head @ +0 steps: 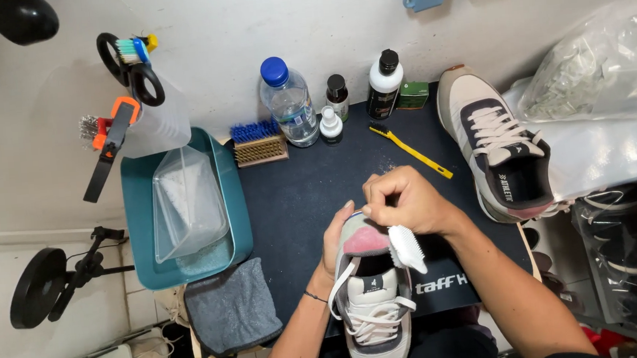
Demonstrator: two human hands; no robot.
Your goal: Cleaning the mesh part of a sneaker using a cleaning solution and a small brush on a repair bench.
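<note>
A view from above showed a person's two bare hands cleaning a pale grey and white sneaker (pixel 372 303) held at the near edge of a dark mat (pixel 312 194) on a desk. The left hand (pixel 336 240) cupped the shoe's heel, its fingers curled closed around the pinkish collar. The right hand (pixel 405 201) had its fingers closed tight on a small white brush (pixel 406 248), whose bristles touched the inner lining at the heel opening. The work looked to be at the scrubbing stage, on the collar; the next stroke would likely need the left hand to keep the shoe steady while the brush worked around the rim.

The matching second sneaker (pixel 496 146) lay on the mat's right side. Along the wall stood a clear water bottle (pixel 287 102), a black-and-white bottle (pixel 384 84) and two smaller bottles, with a blue-bristled scrub brush (pixel 258 142) and a yellow-handled brush (pixel 412 151) nearby. To the left sat a teal tub (pixel 139 216) holding a clear plastic container (pixel 186 204), and a grey cloth (pixel 232 307) lay just in front of it. Scissors (pixel 128 65) stood in a translucent holder by the white wall. Plastic bags (pixel 597 66) were heaped on the right
</note>
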